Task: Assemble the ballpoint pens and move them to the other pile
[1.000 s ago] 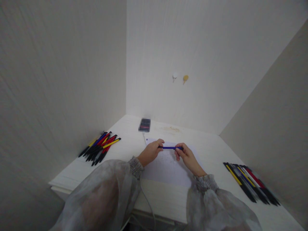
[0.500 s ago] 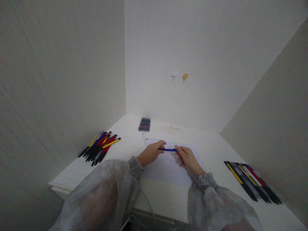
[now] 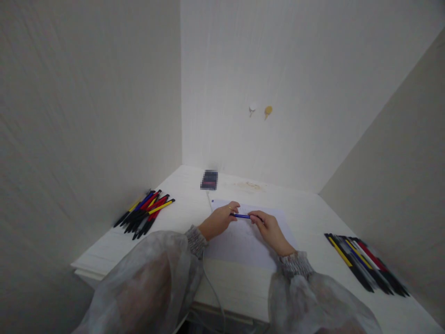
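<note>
The left hand (image 3: 217, 221) and the right hand (image 3: 271, 229) faced each other over a sheet of paper (image 3: 239, 253), a narrow gap between their fingertips. Across that gap ran a blue pen (image 3: 242, 216), lying nearly level from side to side and gripped at both ends.

The left hand pinched the pen's left end between thumb and fingers, with the fingers bent and little space left inside the grip; a ring (image 3: 230, 208) showed on one finger. The right hand was closed more compactly, its thumb and forefinger nipping the other end while the remaining fingers curled beneath, partly hidden. Only the blue middle of the barrel was plainly visible; how the ends sat within the fingers was too small to tell.

Gathered cuffs of translucent sleeves (image 3: 144, 283) circled both wrists. The paper lay on a white surface (image 3: 229, 285). Well to the left of the hands was a jumbled heap of pens (image 3: 144, 214) in black, red, yellow and blue; well to the right, a slanting row of pens (image 3: 365, 264) lay side by side. A dark, pixelated object (image 3: 209, 180) rested beyond the left hand, near the back wall (image 3: 222, 93).
</note>
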Available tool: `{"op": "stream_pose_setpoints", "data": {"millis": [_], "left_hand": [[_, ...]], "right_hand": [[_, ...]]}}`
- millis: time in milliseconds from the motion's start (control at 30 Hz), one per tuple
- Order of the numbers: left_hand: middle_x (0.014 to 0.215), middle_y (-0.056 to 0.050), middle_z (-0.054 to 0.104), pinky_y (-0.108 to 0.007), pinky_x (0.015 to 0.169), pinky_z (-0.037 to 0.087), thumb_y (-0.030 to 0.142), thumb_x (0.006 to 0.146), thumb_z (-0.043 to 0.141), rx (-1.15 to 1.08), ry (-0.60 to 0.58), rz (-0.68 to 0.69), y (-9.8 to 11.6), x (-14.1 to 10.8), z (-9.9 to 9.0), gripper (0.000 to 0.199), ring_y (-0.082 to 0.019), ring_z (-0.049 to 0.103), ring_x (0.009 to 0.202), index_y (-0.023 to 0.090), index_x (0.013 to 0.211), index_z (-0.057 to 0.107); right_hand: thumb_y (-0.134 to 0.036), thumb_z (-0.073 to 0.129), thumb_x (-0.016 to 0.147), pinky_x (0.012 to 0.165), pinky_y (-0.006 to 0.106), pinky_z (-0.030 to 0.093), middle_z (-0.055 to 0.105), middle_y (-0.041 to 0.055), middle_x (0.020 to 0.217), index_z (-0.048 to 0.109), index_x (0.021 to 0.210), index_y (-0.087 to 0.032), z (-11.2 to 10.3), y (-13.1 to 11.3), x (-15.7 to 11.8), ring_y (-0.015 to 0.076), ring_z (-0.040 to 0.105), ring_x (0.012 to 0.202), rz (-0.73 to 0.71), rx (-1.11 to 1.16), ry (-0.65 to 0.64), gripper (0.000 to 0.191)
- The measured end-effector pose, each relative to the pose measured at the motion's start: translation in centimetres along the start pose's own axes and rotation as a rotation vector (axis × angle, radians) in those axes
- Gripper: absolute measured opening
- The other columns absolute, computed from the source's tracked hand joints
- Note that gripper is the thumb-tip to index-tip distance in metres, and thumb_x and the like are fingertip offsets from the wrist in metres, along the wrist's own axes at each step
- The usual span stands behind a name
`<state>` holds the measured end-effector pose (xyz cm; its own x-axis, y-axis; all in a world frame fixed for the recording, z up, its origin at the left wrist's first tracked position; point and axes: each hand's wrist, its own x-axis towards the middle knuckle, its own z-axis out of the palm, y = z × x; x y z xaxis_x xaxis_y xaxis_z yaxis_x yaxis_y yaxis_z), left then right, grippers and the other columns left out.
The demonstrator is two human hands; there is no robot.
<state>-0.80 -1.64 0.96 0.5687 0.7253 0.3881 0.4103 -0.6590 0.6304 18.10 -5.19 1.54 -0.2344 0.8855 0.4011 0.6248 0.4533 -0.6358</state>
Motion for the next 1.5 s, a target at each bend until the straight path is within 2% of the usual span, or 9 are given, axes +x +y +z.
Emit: {"op": "stream_pose_setpoints", "data": {"millis": [167,267,500,700,800,933,1100,1367,1500], "left_hand": [[0.095,-0.004,0.056,-0.027,0.079,0.04,0.009,0.074,0.045,0.036,-0.057,0.006,0.16,-0.01,-0.17,0.037,-0.014,0.053,0.088,0.018,0.109,0.037],[0.095,-0.003,0.055,-0.027,0.079,0.039,0.009,0.073,0.045,0.052,-0.056,0.005,0.09,-0.08,-0.16,0.039,-0.013,0.053,0.086,0.018,0.11,0.037],[0.094,-0.002,0.056,-0.027,0.08,0.038,0.009,0.074,0.045,0.063,-0.05,0.022,-0.4,-0.19,0.16,0.043,-0.014,0.053,0.088,0.021,0.114,0.036],[0.09,-0.002,0.057,-0.027,0.08,0.039,0.012,0.075,0.044,0.031,-0.014,0.004,-0.1,-0.07,-0.23,0.039,-0.013,0.053,0.084,0.02,0.112,0.038],[0.09,-0.001,0.057,-0.027,0.079,0.039,0.011,0.074,0.045,0.009,-0.029,0.003,0.03,-0.03,-0.25,0.038,-0.013,0.053,0.084,0.02,0.111,0.039],[0.09,-0.002,0.057,-0.026,0.079,0.038,0.012,0.074,0.046,0.006,-0.037,0.025,0.02,0.01,-0.06,0.037,-0.013,0.052,0.084,0.02,0.109,0.04],[0.089,-0.002,0.057,-0.026,0.079,0.038,0.012,0.074,0.046,0.0,-0.023,-0.002,-0.11,0.06,-0.14,0.034,-0.013,0.052,0.084,0.019,0.106,0.042],[0.088,-0.001,0.057,-0.026,0.078,0.038,0.012,0.073,0.047,-0.009,-0.049,-0.007,-0.08,-0.07,0.01,0.036,-0.013,0.053,0.082,0.02,0.107,0.041],[0.088,-0.002,0.057,-0.026,0.078,0.039,0.012,0.072,0.049,-0.001,-0.051,-0.018,-0.03,0.05,-0.07,0.032,-0.014,0.053,0.084,0.018,0.103,0.044]], "right_hand": [[-0.034,0.042,0.078,0.047,0.022,0.031,0.047,-0.0048,0.054,0.047,0.092,-0.02,0.34,0.22,-0.24,0.0108,0.042,0.047,0.079,0.042,-0.052,0.021],[-0.033,0.053,0.071,0.048,0.021,0.031,0.051,-0.0032,0.06,0.05,0.081,-0.019,0.27,0.35,-0.25,0.0102,0.043,0.051,0.075,0.029,-0.087,0.018],[-0.035,0.04,0.078,0.048,0.023,0.033,0.05,-0.0009,0.054,0.057,0.07,-0.019,0.47,0.78,0.03,0.0116,0.045,0.05,0.115,0.03,-0.154,0.025],[-0.032,0.053,0.07,0.054,0.023,0.037,0.053,-0.001,0.067,0.05,0.09,-0.02,0.17,0.14,-0.07,0.012,0.048,0.058,0.063,0.123,-0.033,0.023],[-0.033,0.047,0.074,0.047,0.022,0.035,0.049,-0.0034,0.055,0.05,0.075,-0.018,-0.09,-0.04,-0.03,0.0097,0.043,0.047,0.137,0.165,-0.066,0.015],[-0.038,0.037,0.08,0.044,0.022,0.031,0.041,-0.005,0.043,0.048,0.061,-0.018,-0.14,-0.09,0.0,0.0087,0.039,0.041,0.169,0.111,-0.087,0.03],[-0.036,0.055,0.07,0.047,0.021,0.034,0.047,-0.0062,0.055,0.047,0.084,-0.019,-0.02,-0.03,-0.08,0.0091,0.045,0.048,0.152,0.206,-0.064,0.023],[-0.04,0.038,0.08,0.045,0.022,0.033,0.043,-0.0035,0.04,0.047,0.051,-0.018,-0.05,0.51,-0.03,0.0093,0.041,0.041,0.188,0.056,-0.114,0.037],[-0.036,0.052,0.072,0.052,0.022,0.036,0.056,-0.0011,0.063,0.054,0.075,-0.018,-0.1,0.39,-0.01,0.0112,0.048,0.054,0.084,0.042,-0.039,0.019]]}}
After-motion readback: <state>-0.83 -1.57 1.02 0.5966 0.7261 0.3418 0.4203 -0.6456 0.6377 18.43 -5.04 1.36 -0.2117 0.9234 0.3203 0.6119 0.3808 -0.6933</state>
